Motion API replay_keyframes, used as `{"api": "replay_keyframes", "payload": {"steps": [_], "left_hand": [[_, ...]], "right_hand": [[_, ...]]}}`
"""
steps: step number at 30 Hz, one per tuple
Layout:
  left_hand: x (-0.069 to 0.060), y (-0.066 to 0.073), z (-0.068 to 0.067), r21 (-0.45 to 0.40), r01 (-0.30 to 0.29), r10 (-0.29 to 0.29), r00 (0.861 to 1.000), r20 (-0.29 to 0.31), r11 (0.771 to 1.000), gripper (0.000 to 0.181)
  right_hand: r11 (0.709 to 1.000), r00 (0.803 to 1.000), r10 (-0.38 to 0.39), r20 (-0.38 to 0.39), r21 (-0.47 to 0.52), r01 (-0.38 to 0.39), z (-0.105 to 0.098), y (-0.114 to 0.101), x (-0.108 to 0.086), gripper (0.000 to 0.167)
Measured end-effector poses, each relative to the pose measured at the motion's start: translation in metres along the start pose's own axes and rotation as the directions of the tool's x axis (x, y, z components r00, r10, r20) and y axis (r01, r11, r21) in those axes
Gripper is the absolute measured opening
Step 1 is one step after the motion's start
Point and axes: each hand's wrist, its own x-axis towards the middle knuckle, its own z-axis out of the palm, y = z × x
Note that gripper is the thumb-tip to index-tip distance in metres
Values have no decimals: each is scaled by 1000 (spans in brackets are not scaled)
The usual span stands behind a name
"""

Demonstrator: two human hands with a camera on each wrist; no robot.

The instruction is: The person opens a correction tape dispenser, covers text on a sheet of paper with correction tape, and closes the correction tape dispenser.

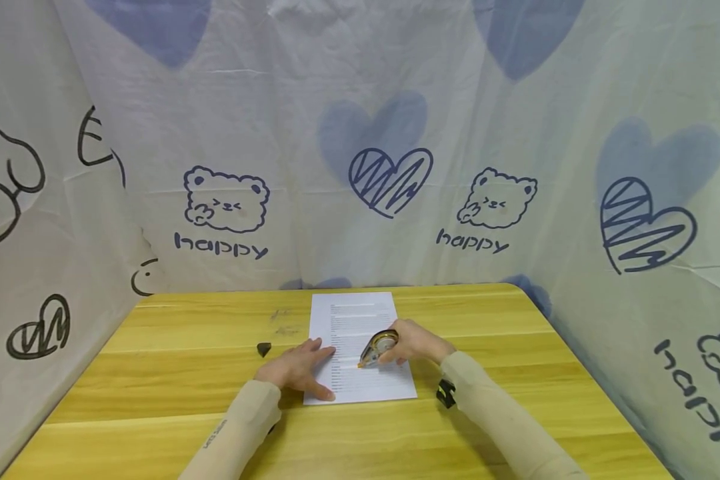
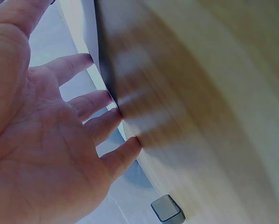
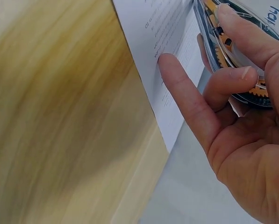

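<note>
A printed sheet of paper [image 1: 360,390] lies on the wooden table, covered in lines of small text. My left hand [image 1: 297,368] rests on its left side with the fingers spread; in the left wrist view the fingertips [image 2: 130,144] touch down near the sheet's edge. Over the right half of the page, my right hand [image 1: 417,341] grips a correction tape dispenser [image 1: 379,345], its orange tip pointing down at the text. The right wrist view shows the dispenser's clear case and orange gears [image 3: 258,91] between thumb and fingers, while the little finger reaches out to the paper [image 3: 153,84].
A small dark object [image 1: 264,349] lies on the wooden table [image 1: 174,373], left of the paper. Faint grey marks [image 1: 286,330] show on the wood near the sheet. White cloth [image 1: 312,220] printed with hearts and bears hangs behind and at both sides.
</note>
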Motion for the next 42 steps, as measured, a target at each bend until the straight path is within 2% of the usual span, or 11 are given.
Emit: {"api": "replay_keyframes", "payload": {"steps": [14, 22, 32, 42], "left_hand": [[-1, 3, -1, 1, 0, 0, 1000, 3, 1000, 95], [-1, 2, 0, 4, -6, 6, 1000, -3, 1000, 95], [-1, 2, 0, -1, 8, -8, 1000, 6, 1000, 95], [-1, 1, 0, -9, 8, -8, 1000, 5, 1000, 96]], "right_hand": [[1000, 1000, 16, -6, -20, -16, -4, 2, -4, 25], [999, 1000, -2, -15, -32, 1, -4, 3, -5, 24], [998, 999, 23, -29, -59, -25, -3, 8, -3, 25], [998, 998, 49, -43, -38, -51, -5, 8, -5, 32]]}}
